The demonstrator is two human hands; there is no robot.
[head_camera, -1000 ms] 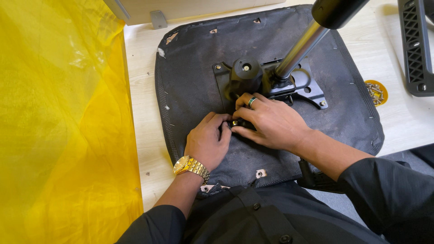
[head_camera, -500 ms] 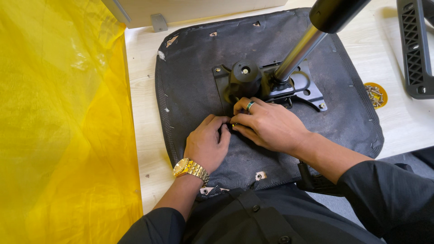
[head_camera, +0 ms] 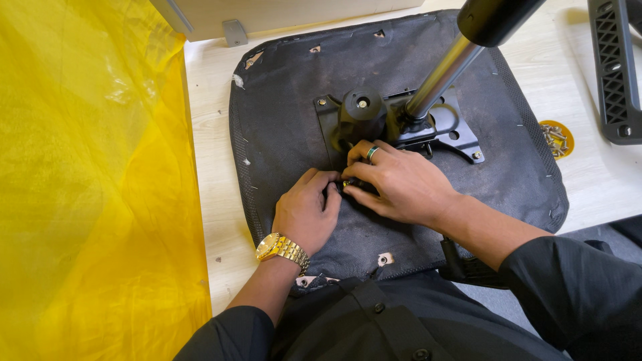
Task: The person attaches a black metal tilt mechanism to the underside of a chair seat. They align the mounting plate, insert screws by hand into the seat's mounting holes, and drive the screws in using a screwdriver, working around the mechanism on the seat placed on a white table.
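Black fabric covers the underside of an upturned chair seat [head_camera: 287, 134] that lies on the pale wooden tabletop [head_camera: 214, 194], filling its middle and reaching to its near edge, against the person's dark shirt. A black metal mounting plate [head_camera: 455, 130] sits bolted at the seat's centre, with a black knob housing [head_camera: 361, 113] on its left part and a shiny gas-lift cylinder [head_camera: 441, 77] rising from it toward the far right corner. Both hands meet just nearside of that plate. The left hand [head_camera: 307, 214], a gold wristwatch [head_camera: 281, 249] on its wrist, rests on the fabric with its fingers [head_camera: 328, 187] curled against a small brass-coloured part [head_camera: 346, 182]. The right hand [head_camera: 401, 187], with a green ring [head_camera: 372, 153], has its fingers pinched around the same part; how firmly cannot be told. A yellow plastic sheet [head_camera: 93, 180] covers the tabletop's left side. Near the right edge lies a small yellow dish of screws [head_camera: 556, 138], and beside it a black ribbed chair part [head_camera: 612, 73].
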